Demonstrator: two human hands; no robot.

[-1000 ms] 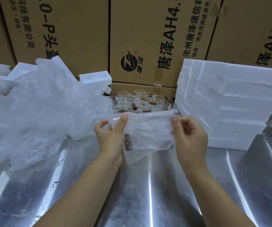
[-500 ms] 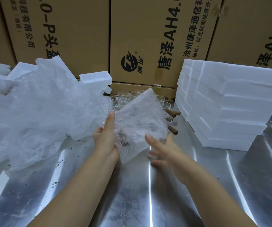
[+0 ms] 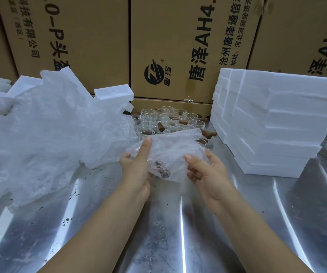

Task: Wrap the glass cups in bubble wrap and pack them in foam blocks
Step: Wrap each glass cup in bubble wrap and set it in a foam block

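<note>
In the centre of the frame I hold a small bundle of clear bubble wrap (image 3: 175, 152) between my two hands, above the shiny metal tabletop (image 3: 178, 229). My left hand (image 3: 139, 170) grips its left side, with the index finger straight along the wrap. My right hand (image 3: 208, 174) clasps its right side, thumb on top. Clear glass cups (image 3: 158, 119) stand just behind the bundle.

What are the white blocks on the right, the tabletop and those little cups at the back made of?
White blocks: likely expanded foam, matte, with rough, chipped edges.
Tabletop: sheet metal, probably stainless steel, glossy with streaked reflections and dark specks.
Cups: clear glass, by their see-through walls and bright rims; the brown handles look wooden, though that is uncertain.
</note>
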